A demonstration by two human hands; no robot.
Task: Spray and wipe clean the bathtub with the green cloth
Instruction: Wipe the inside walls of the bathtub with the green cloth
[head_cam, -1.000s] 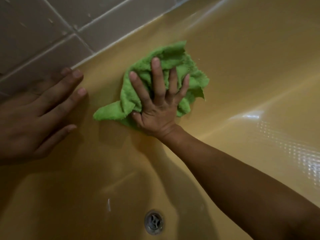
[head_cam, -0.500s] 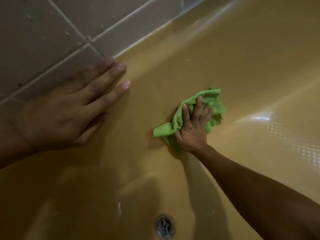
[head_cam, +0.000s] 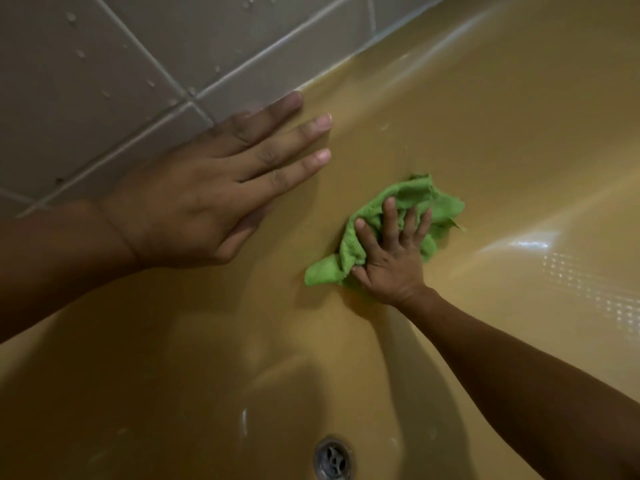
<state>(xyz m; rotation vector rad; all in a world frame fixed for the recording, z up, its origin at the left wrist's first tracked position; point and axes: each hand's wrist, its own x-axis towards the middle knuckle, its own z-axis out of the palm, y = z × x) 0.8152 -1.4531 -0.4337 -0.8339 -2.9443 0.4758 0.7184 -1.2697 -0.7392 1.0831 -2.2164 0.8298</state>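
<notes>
While a person's right hand (head_cam: pixel 391 265) presses a crumpled bright green terry cloth (head_cam: pixel 414 194) against the sloping inner wall of a glossy mustard-yellow bathtub (head_cam: pixel 502 126), its fingers spread wide and nearly straight across the fabric, the left hand (head_cam: pixel 194 202) lies flat at 10 o'clock from it, fingers straight and close together, holding nothing. That hand rests on the tub's upper edge where it meets grey glazed wall tiles (head_cam: pixel 104 74) flecked with water droplets. The cloth sits just right of centre, one corner trailing toward 8 o'clock past the palm. A round metal drain (head_cam: pixel 331 459) lies at 6 o'clock on the tub floor, well apart from both hands.
</notes>
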